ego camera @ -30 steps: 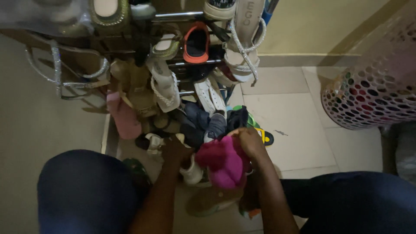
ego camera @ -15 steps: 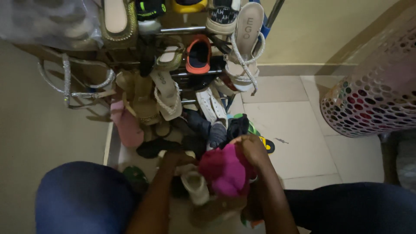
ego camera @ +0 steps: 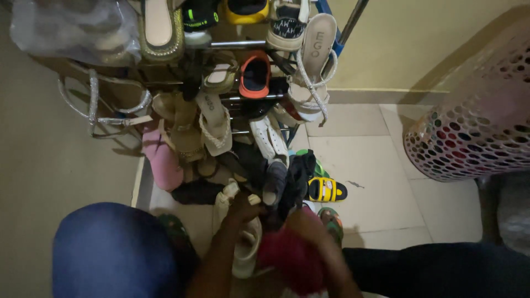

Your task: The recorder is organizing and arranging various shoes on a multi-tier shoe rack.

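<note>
Lowered since a moment ago, the pink shoe sits blurred near the shoe rack, right hand gripping it, left hand grasping a cream shoe, bare tiles rightward.

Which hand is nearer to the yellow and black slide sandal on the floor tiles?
The right hand: it lies just below-left of the yellow and black slide sandal. The left hand is farther left, on a cream shoe.
</note>
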